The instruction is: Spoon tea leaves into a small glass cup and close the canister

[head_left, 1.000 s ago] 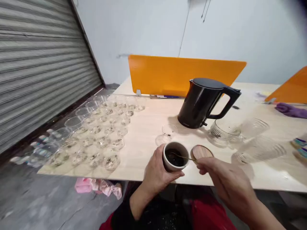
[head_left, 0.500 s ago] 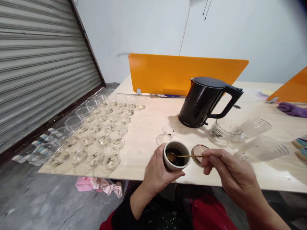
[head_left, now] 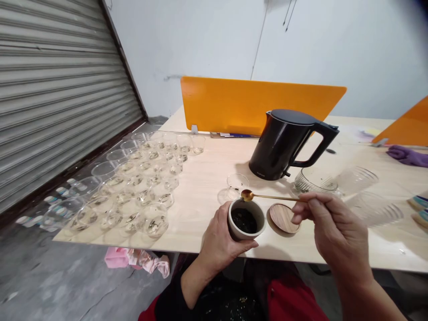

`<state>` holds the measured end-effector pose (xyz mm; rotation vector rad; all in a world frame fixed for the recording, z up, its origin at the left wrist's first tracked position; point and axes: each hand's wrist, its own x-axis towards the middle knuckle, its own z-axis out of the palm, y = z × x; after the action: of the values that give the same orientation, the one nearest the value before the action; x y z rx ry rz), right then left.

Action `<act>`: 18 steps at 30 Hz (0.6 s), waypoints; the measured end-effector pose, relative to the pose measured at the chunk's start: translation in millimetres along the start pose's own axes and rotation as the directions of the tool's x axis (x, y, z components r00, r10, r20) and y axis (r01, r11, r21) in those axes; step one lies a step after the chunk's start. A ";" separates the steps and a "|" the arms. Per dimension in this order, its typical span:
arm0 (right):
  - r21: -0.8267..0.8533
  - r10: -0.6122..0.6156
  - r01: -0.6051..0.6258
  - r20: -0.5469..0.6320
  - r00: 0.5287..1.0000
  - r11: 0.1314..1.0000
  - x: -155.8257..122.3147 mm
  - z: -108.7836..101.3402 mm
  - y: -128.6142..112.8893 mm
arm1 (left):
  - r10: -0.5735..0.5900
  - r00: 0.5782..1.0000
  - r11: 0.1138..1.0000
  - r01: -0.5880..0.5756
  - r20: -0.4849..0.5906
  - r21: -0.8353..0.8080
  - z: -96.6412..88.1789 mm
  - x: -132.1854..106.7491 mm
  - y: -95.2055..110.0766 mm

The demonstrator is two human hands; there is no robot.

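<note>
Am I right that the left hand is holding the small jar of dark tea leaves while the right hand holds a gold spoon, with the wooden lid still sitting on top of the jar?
Not quite. The head view shows the wooden lid lying on the table just right of the jar, which is open. The rest holds: the left hand grips the jar and the right hand holds the gold spoon.

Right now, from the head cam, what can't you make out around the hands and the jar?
- Small beige ceramic jar: its near side is hidden by the left hand.
- Gold long-handled spoon: the handle end is hidden in the right hand; the bowl is too small to tell its load.
- Dark contents of the jar: too small to identify.
- Ribbed clear glass bowls: blurred.
- Small clear glass cup: contents unclear.
</note>
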<state>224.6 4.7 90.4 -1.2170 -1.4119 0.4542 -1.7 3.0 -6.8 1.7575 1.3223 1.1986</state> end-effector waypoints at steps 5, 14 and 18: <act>0.039 -0.070 0.076 -0.125 0.990 0.996 15.8 10.5 -9.8 | 0.013 1.000 1.000 -0.013 -0.001 -0.005 -0.1 0.3 1.3; -0.207 -0.300 0.314 0.093 0.949 0.927 29.5 46.9 30.6 | 0.033 0.999 0.999 -0.033 -0.004 -0.004 -0.1 1.0 1.3; -0.136 -0.218 0.213 -0.021 0.976 0.968 31.0 43.5 34.4 | 0.026 1.000 1.000 -0.026 0.005 -0.015 -0.4 1.3 2.5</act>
<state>205.8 60.1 65.5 -1.1545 -1.5433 0.1890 -0.9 3.5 -4.1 1.7711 1.2879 1.2139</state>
